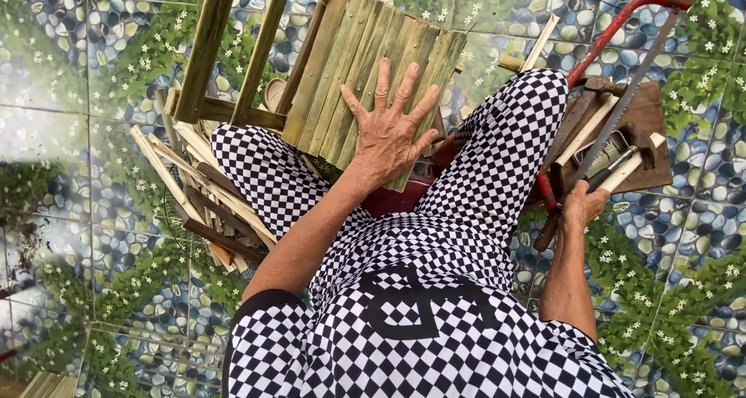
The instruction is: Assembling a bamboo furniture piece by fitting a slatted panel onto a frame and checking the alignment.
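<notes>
Left hand [386, 137] lies flat, fingers spread, holding nothing, pressed on the bamboo seat [365, 64] propped over the knees. Right hand [583, 204] curls around a tool handle; above it, a saw [629, 79] crosses the board [649, 134].

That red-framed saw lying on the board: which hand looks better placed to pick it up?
The right hand, probably. It already rests among the tools on the wooden board, right beside the saw. The left hand lies flat, fingers spread, on the bamboo slat panel.
</notes>
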